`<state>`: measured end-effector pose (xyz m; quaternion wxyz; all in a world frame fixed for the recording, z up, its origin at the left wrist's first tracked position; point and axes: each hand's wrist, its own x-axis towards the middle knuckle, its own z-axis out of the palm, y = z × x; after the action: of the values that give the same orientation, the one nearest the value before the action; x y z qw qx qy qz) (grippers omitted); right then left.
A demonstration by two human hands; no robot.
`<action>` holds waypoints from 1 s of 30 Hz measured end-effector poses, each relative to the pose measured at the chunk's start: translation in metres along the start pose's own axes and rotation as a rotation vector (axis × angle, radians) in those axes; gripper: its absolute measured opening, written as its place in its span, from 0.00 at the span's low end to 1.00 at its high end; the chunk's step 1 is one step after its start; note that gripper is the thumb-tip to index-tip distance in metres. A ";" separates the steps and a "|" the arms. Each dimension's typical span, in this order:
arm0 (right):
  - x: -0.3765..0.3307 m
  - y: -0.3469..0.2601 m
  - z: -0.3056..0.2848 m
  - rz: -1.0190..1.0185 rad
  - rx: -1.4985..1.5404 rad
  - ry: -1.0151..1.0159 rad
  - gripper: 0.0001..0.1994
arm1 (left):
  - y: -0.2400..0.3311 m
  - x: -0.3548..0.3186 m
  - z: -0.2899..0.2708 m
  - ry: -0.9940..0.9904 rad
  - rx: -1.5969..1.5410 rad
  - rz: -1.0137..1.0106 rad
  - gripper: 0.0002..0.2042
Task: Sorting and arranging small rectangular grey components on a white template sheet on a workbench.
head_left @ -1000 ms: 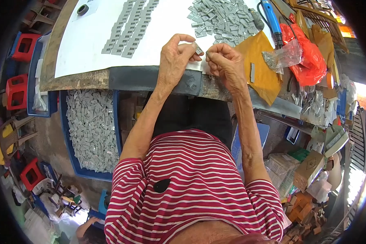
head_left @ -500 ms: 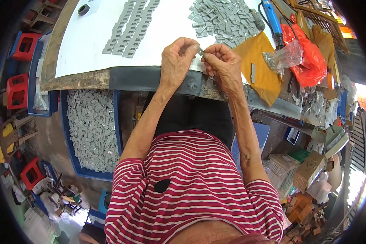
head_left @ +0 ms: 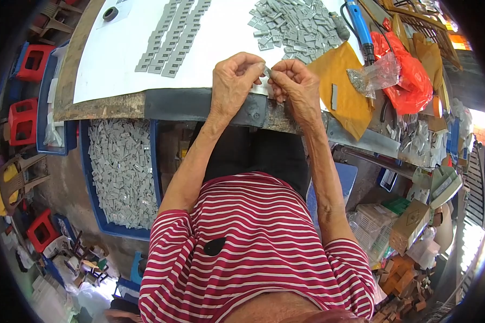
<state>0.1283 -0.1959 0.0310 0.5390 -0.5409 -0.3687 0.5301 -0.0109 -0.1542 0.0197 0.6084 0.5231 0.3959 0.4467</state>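
Observation:
Over the table's front edge, my left hand (head_left: 234, 83) and my right hand (head_left: 297, 89) meet with thumbs and fingertips pinched. Between them is a small grey piece (head_left: 267, 71), mostly hidden by the fingers. A heap of loose flat grey pieces (head_left: 293, 29) lies beyond my right hand. Up and to the left of my hands, similar pieces stand in three long slanting rows (head_left: 172, 43) on a white sheet (head_left: 113, 70).
A mustard-coloured cloth (head_left: 355, 102) bearing a grey strip (head_left: 334, 97) lies right of my hands. Past it are a blue corded tool (head_left: 359, 24) and a red plastic bag (head_left: 415, 81). Below the table at left, a blue bin (head_left: 99, 215) holds many grey pieces. A black roll (head_left: 110, 14) sits far left.
My fingertips have shifted slightly around the small grey piece, and less of it shows now. My left fingers are curled in a little more. The rows and the heap look unchanged.

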 end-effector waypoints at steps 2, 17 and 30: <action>0.000 0.000 0.001 -0.006 0.002 -0.012 0.05 | 0.001 0.000 -0.001 0.000 -0.008 -0.004 0.07; 0.002 0.007 0.008 -0.143 -0.132 0.073 0.03 | -0.003 0.005 -0.004 -0.081 -0.035 -0.087 0.07; 0.001 0.005 0.000 -0.156 -0.194 0.004 0.04 | -0.002 0.004 -0.005 -0.103 -0.067 -0.091 0.08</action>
<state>0.1278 -0.1957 0.0254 0.5246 -0.5613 -0.4579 0.4473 -0.0141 -0.1489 0.0172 0.6647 0.5063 0.3722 0.4041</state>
